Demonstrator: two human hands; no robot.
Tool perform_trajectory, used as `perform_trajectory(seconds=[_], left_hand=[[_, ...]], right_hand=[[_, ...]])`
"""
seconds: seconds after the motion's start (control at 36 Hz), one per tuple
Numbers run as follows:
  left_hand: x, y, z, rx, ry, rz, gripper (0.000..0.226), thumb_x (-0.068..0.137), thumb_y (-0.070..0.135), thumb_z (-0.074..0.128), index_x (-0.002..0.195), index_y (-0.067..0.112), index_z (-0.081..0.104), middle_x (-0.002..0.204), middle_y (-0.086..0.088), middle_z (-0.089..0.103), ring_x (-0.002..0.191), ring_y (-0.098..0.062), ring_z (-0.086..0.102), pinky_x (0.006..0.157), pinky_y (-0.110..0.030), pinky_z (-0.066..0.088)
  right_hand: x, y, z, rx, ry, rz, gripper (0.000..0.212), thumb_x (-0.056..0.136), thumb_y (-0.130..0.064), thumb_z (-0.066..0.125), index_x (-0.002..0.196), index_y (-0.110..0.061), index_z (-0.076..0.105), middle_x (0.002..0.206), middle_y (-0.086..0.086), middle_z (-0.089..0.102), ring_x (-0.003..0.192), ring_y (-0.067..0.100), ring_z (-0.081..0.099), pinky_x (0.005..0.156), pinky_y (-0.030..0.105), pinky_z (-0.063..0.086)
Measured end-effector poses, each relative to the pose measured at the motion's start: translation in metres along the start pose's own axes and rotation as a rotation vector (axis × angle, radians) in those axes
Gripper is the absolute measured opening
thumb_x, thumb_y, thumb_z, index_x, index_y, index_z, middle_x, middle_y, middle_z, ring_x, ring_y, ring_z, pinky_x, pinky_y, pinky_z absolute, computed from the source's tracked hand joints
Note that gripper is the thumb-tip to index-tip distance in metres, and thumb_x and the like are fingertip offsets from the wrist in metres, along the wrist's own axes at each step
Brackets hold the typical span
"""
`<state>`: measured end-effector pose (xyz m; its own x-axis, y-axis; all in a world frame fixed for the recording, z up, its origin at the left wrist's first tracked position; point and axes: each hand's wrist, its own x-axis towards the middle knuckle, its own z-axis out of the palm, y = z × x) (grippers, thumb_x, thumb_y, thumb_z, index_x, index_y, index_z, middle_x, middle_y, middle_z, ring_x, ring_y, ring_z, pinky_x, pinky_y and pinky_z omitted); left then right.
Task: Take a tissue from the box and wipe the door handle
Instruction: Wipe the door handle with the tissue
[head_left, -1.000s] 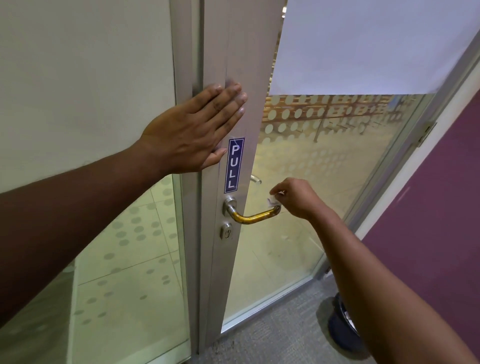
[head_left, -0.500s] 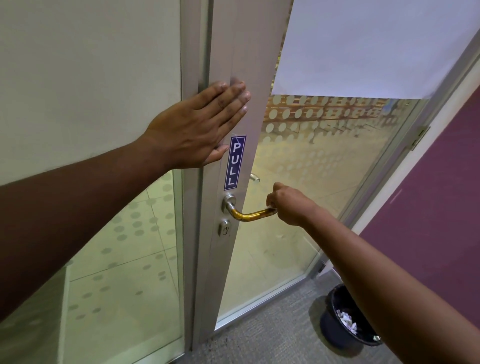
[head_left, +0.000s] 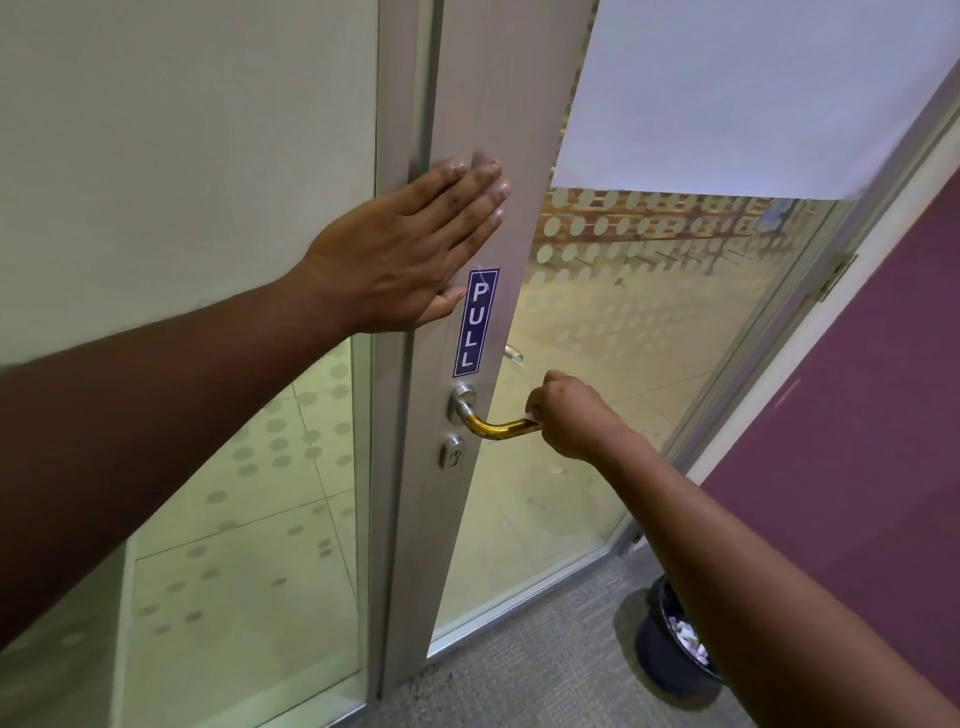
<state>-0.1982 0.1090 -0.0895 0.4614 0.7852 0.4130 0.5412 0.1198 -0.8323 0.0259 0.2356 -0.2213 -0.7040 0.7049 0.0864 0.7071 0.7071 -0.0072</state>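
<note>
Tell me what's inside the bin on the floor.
The bin holds crumpled white scraps, likely tissues. The right forearm covers its far side, so the rest is hidden.

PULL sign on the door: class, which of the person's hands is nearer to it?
Left. The left hand lies flat on the door frame, its thumb right beside the PULL sign. The right hand is lower, gripping the door handle.

Grey, short-pile carpet floor (head_left: 530, 670) along the bottom, running right up to the metal threshold of the glass door. Standing on it near the right edge, just beside the purple wall: a dark, round plastic waste bin (head_left: 670, 660), upright, with crumpled white paper scraps (head_left: 688, 636) inside. Partly hidden behind a forearm.
</note>
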Motion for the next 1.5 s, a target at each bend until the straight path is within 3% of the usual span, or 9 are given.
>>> perform_trajectory(seconds=[0.28,0.61,0.83,1.03,1.08,1.14,1.22,1.33,1.5], left_hand=[[-0.001,0.001,0.002,-0.003,0.010,0.009,0.081,0.102,0.044,-0.017,0.159,-0.009,0.002,0.166,-0.032,0.007,0.156,-0.045,0.008,0.127,-0.049,0.017],[-0.001,0.000,-0.001,0.016,-0.013,0.006,0.080,0.103,0.047,-0.013,0.160,-0.008,0.000,0.167,-0.032,0.005,0.156,-0.045,0.006,0.128,-0.048,0.016],[-0.002,0.001,-0.001,0.052,-0.002,0.016,0.080,0.100,0.043,-0.017,0.160,-0.006,0.003,0.167,-0.029,0.008,0.157,-0.043,0.009,0.128,-0.048,0.017],[-0.002,0.000,-0.002,0.049,-0.013,0.011,0.079,0.102,0.046,-0.014,0.161,-0.005,0.003,0.167,-0.029,0.007,0.157,-0.043,0.008,0.128,-0.047,0.017],[-0.002,0.000,-0.003,0.036,-0.008,0.007,0.078,0.103,0.046,-0.011,0.161,-0.005,0.003,0.167,-0.030,0.007,0.157,-0.043,0.008,0.127,-0.047,0.018],[-0.002,0.001,-0.002,0.034,-0.001,0.012,0.077,0.103,0.044,-0.010,0.161,-0.005,0.003,0.167,-0.030,0.008,0.156,-0.043,0.009,0.127,-0.047,0.019],[-0.002,0.000,-0.001,0.035,0.005,0.012,0.077,0.103,0.042,-0.014,0.160,-0.006,0.004,0.167,-0.030,0.009,0.156,-0.043,0.009,0.127,-0.047,0.019],[-0.001,0.001,-0.003,0.040,-0.012,0.012,0.079,0.101,0.042,-0.017,0.160,-0.006,0.003,0.167,-0.031,0.008,0.156,-0.043,0.009,0.127,-0.048,0.018],[-0.002,0.001,-0.004,0.047,-0.017,0.018,0.080,0.101,0.044,-0.016,0.160,-0.007,0.004,0.167,-0.031,0.007,0.156,-0.044,0.009,0.127,-0.049,0.017]], right_hand=[[0.003,0.015,-0.024,-0.026,-0.113,-0.007,0.027,0.093,-0.008,0.062,0.116,-0.018,0.073,0.107,0.003,0.055,0.094,0.021,0.059,0.084,0.037,0.056],[-0.011,-0.003,-0.013,-0.056,-0.019,0.004,0.022,0.094,-0.013,0.064,0.114,-0.012,0.074,0.103,0.004,0.056,0.084,0.021,0.060,0.075,0.035,0.057],[-0.015,-0.033,-0.005,-0.127,0.013,-0.054,0.020,0.095,-0.012,0.062,0.112,-0.009,0.072,0.102,0.007,0.054,0.074,0.019,0.056,0.064,0.028,0.044],[-0.019,-0.048,0.008,-0.095,0.077,-0.062,0.021,0.092,-0.006,0.063,0.109,-0.013,0.074,0.099,0.004,0.054,0.077,0.020,0.060,0.083,0.035,0.055],[-0.018,-0.042,0.007,-0.006,0.070,-0.037,0.027,0.091,-0.004,0.062,0.112,-0.016,0.074,0.099,0.003,0.055,0.081,0.020,0.060,0.085,0.035,0.053],[-0.020,-0.029,0.002,0.137,0.107,0.027,0.028,0.091,-0.005,0.063,0.113,-0.017,0.075,0.099,0.004,0.059,0.087,0.022,0.060,0.075,0.030,0.048],[-0.025,-0.002,0.003,0.367,0.268,0.190,0.016,0.092,-0.024,0.070,0.105,-0.019,0.078,0.096,0.006,0.062,0.086,0.023,0.060,0.067,0.028,0.037],[-0.030,0.012,0.020,0.386,0.301,0.278,0.019,0.096,-0.027,0.065,0.110,-0.024,0.077,0.095,0.005,0.057,0.080,0.018,0.053,0.067,0.026,0.033],[-0.030,0.003,0.038,0.336,0.383,0.282,0.022,0.099,-0.024,0.060,0.105,-0.009,0.076,0.093,0.004,0.053,0.073,0.023,0.054,0.062,0.029,0.038]])
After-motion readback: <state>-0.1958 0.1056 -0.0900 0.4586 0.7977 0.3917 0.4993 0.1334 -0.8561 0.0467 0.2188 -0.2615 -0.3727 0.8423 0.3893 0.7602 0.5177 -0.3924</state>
